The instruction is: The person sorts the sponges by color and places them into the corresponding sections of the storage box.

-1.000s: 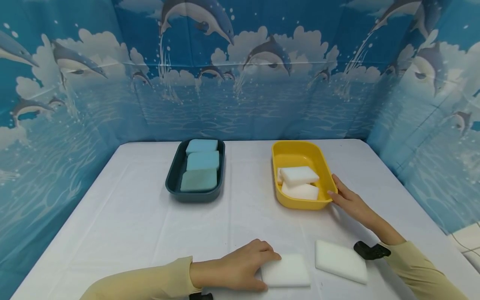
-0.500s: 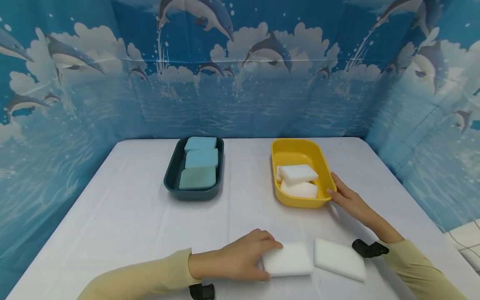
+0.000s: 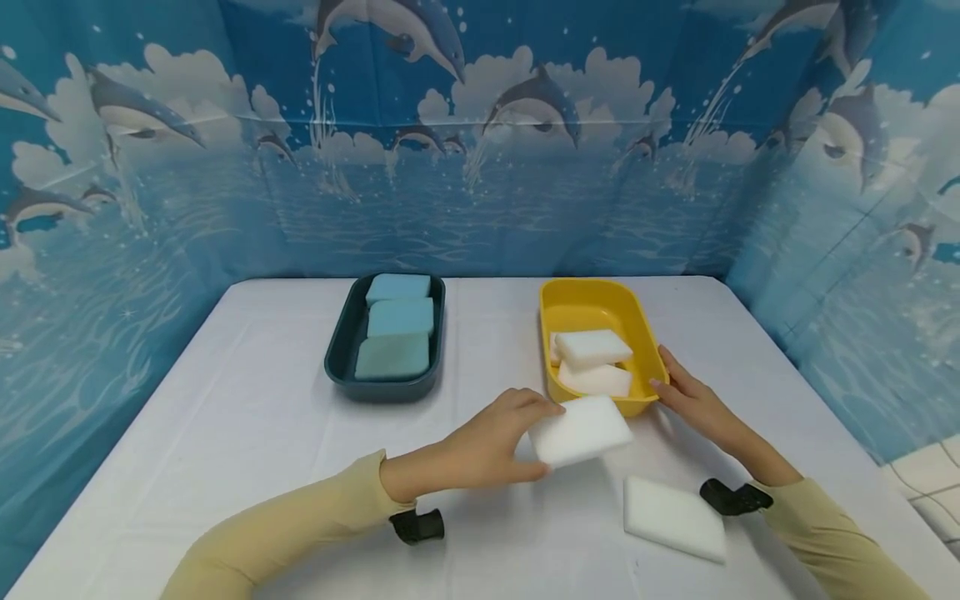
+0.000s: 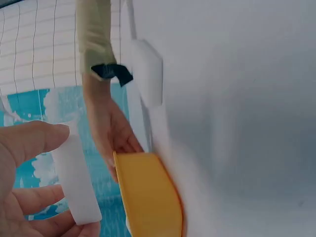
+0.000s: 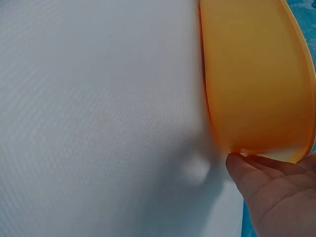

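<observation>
My left hand (image 3: 491, 446) pinches a white block-shaped sponge (image 3: 583, 431) between thumb and fingers. The sponge is held tilted above the table, just in front of the yellow tub (image 3: 558, 385). In the left wrist view the same sponge (image 4: 76, 175) shows edge-on, thumb on one side and fingers on the other. My right hand (image 3: 705, 412) rests against the tub's near right corner, fingers along the outside. In the right wrist view its thumb touches the tub wall (image 5: 256, 84). Several white sponges (image 3: 595, 347) lie piled inside the tub.
A dark teal tub (image 3: 386, 390) stands to the left, with blue-green sponges (image 3: 392, 357) in a row. Another white sponge (image 3: 673, 518) lies on the white-covered table (image 3: 247, 417) near my right wrist. A dolphin-print curtain (image 3: 480, 217) surrounds the table's back and sides.
My left hand has lifted the white sponge off the table and carried it forward toward the yellow tub. The right hand stays at the tub's corner.
</observation>
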Tool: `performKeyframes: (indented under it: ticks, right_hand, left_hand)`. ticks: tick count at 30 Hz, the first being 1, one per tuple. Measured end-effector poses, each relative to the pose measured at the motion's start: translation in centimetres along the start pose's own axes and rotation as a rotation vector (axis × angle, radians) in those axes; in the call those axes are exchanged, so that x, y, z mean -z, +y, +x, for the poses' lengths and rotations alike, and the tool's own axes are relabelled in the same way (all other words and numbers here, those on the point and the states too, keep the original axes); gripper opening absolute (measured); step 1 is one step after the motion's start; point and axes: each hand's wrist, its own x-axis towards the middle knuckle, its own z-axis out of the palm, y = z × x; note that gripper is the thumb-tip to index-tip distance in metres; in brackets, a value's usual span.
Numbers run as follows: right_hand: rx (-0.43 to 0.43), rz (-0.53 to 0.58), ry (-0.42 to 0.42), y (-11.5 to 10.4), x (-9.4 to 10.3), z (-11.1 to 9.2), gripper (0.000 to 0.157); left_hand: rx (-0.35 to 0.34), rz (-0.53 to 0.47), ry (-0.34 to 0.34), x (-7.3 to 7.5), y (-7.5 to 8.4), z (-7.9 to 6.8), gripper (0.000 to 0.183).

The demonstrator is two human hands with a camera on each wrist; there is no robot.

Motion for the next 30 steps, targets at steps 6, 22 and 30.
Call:
performKeyframes:
  ticks: [6,22,30]
  right_hand:
    - [0.0,0.005,-0.001,0.1,-0.1,-0.1,0.076]
    - [0.002,-0.001,0.005,-0.4,-0.1,-0.2,0.076]
    - [-0.003,0.002,0.007,-0.2,0.0,-0.1,0.076]
  left_hand:
    - [0.026,0.029,0.05,0.4,-1.2,2.7,0.06]
    - [0.061,0.033,0.11,0.1,-2.1,7.1,0.056]
    - [0.08,0.007,0.1,0.1,-2.4,8.0,0.055]
